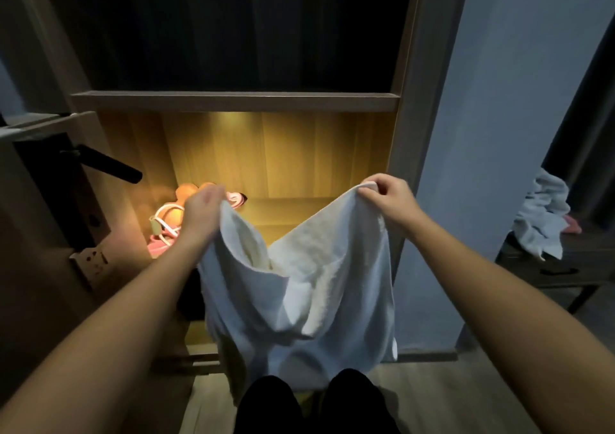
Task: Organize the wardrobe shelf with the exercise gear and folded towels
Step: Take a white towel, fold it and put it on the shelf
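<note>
At the centre of the frame we hold the white towel [299, 283] up before the lit shelf [286, 210] of the wardrobe [409, 117]. Our left hand [203, 208] grips one top corner with the fingers curled round the cloth, and our right hand [387, 197] pinches the other top corner between thumb and fingers. The towel hangs open between them, sagging in the middle; it is not yet folded and not on the shelf.

To fold it well, we think the two corners should first be drawn apart until the top edge is straight, then brought together so that the edges meet. The cloth looks thick and soft, so it will probably slide out of line if one hand is lower than the other.

At the left of the shelf lies the exercise gear [166, 223], pink and orange with white bands, partly hidden behind our left hand. The right part of the shelf therefore looks the better place for the towel. Left of the middle, a black door handle [109, 164] sticks out near our left arm and could catch the cloth. At the right edge a heap of grey cloth [542, 220] lies on a dark side table [549, 270], well apart from the wardrobe; if these are more towels, we cannot tell.
</note>
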Available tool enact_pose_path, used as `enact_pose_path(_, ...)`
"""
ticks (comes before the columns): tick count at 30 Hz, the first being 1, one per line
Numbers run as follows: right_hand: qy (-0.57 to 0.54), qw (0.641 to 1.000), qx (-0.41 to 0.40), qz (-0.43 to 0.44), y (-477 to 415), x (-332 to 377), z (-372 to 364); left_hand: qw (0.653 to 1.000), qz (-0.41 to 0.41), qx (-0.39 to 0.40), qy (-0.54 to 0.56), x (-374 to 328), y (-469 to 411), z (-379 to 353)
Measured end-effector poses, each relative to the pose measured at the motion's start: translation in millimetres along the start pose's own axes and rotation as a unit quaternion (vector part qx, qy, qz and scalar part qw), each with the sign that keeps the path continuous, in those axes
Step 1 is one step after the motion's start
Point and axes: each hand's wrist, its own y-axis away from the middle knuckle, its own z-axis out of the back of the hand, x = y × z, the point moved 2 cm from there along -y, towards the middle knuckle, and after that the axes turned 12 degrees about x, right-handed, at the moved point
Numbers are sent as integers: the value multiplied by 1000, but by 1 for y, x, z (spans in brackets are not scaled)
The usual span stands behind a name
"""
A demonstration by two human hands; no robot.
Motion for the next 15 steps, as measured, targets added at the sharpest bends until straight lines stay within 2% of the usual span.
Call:
enact_pose_path(2,-12,998,48,29,3,17,-18,992,-41,114,-39,-18,9,-28)
enact_pose_path(4,-37,994,94,52,8,31,-35,966,-68,229,-97,-32,20,-53)
enact_pose_path(6,-68,988,122,69,14,41,-46,939,-91,304,-134,-41,28,-74)
enact_pose_path(8,-95,987,113,68,21,43,-51,931,-111,318,-139,-44,32,-85)
enact_pose_path(11,-127,985,112,31,32,30,-52,939,-118,299,-120,-38,32,-85)
enact_pose_path(15,-30,981,189,-41,48,-13,-63,952,-136,248,-118,-30,34,-81)
